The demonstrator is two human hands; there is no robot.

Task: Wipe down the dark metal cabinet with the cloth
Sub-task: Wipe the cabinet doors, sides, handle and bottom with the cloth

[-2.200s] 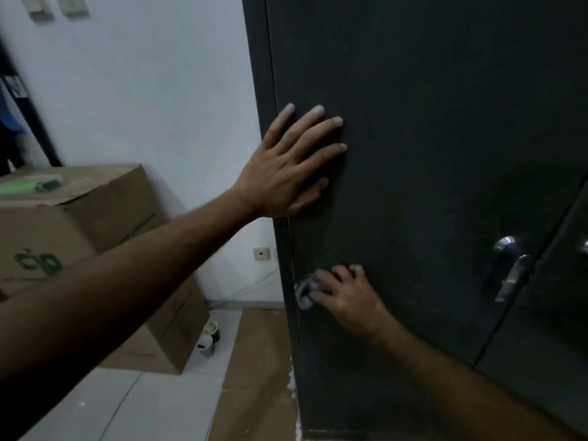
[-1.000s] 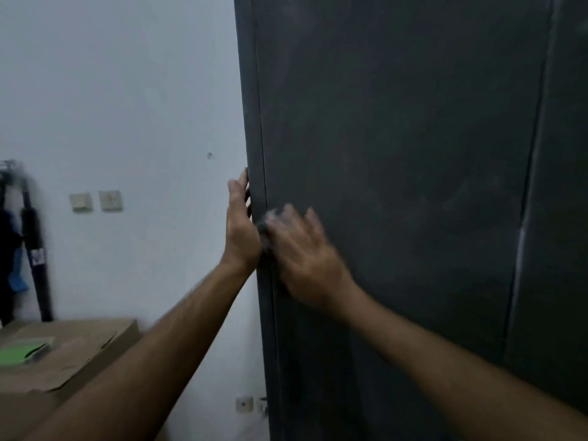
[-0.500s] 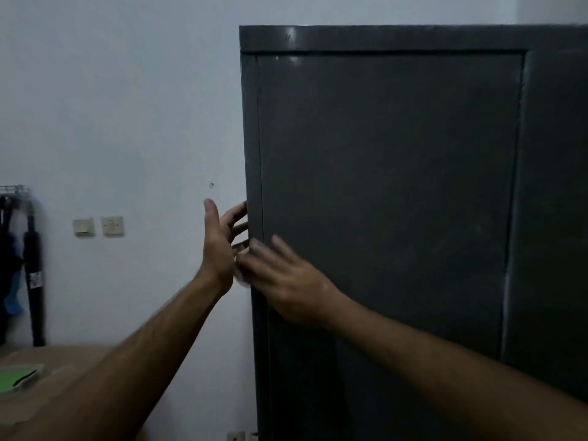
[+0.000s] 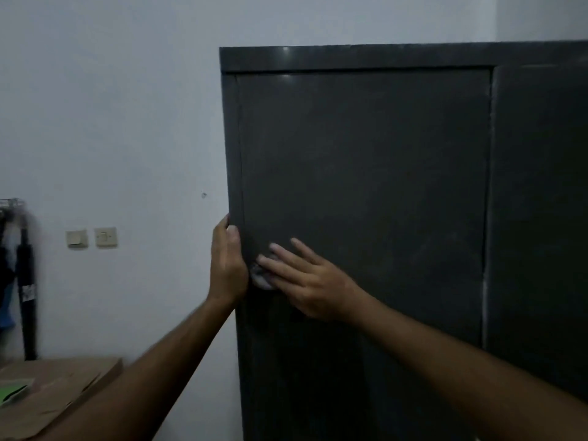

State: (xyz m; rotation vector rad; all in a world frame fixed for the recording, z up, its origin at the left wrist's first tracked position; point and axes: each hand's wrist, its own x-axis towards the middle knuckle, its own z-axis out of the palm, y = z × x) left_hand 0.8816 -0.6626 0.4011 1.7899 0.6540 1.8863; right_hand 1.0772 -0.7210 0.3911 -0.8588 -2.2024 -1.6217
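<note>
The right hand (image 4: 310,289) has climbed the cabinet (image 4: 366,192) door's left edge, fingers flat, pressing the cloth (image 4: 262,278) (mostly hidden). The left hand (image 4: 226,265) now wraps that edge; upper door remains unwiped.

Dark metal cabinet (image 4: 366,186) upright, doors closed; pale cloth (image 4: 262,276) against left door.
</note>
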